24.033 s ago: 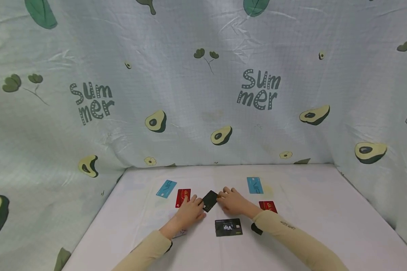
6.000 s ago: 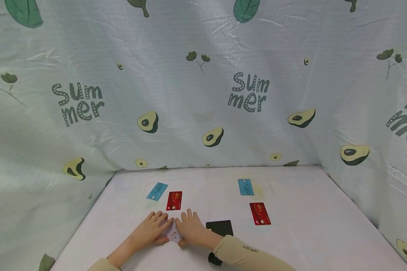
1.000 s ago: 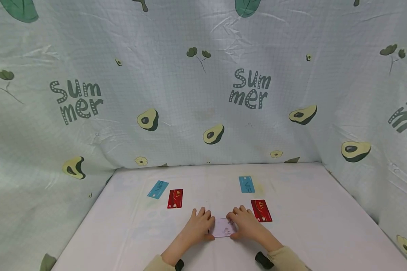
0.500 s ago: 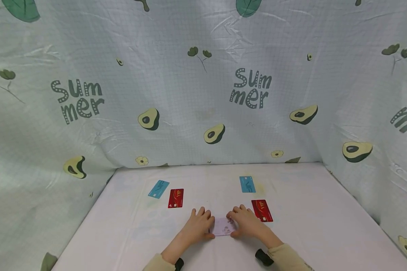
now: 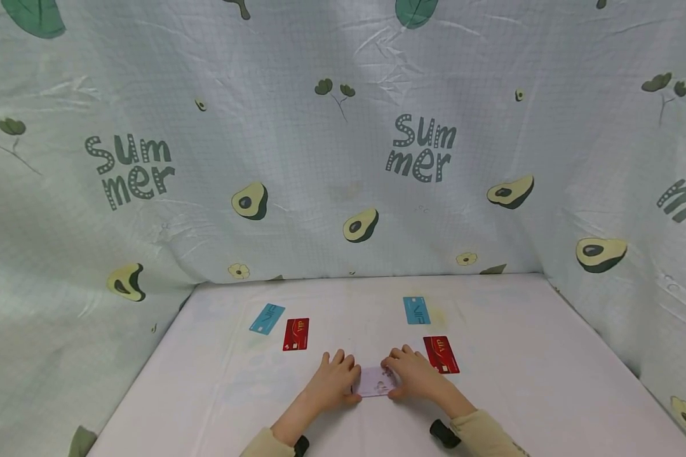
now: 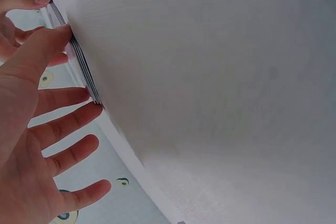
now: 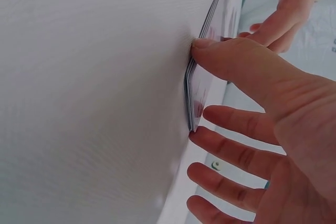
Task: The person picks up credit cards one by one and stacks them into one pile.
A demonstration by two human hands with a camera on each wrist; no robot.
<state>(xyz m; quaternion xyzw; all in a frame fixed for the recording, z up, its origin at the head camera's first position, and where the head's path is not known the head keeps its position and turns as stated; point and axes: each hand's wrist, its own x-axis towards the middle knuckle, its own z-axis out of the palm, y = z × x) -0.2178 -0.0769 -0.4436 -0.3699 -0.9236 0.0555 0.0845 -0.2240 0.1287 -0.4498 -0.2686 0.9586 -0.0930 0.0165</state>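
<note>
Holding the card stack (image 5: pixel 375 382) low over the bench (image 5: pixel 526 381), you have your left hand (image 5: pixel 333 381) at its left end and your right hand (image 5: pixel 416 377) at its right. On each side the thumb and nearest fingers pinch the stack, the outer fingers parted and free of it. A red card (image 5: pixel 441 355) lies beyond it to the right. To square the layers well (their edges show in both wrist views), you'd best press both ends evenly and lightly, lest they bow.
</note>
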